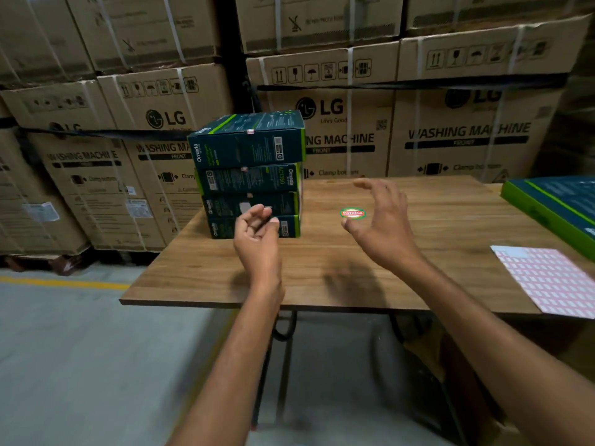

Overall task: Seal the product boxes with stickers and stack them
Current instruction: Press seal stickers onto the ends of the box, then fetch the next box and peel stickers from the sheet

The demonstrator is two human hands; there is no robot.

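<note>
Both hands hover empty over the table (199, 278). The left hand (257, 231) is loosely curled, just before a stack of four product boxes (251, 175). The right hand (384, 220) is spread open. A sticker sheet (547, 284) lies far right.

dim warehouse light, soft blur, edges bowed, corners dark

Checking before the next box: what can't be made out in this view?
Head view:
- Left hand: blur; whether its fingers pinch a sticker is unclear.
- Stack: left hand covers part of the lower boxes' fronts.
- Right box: cut by frame edge.
- Sticker sheet: corner cut by frame edge.
</note>
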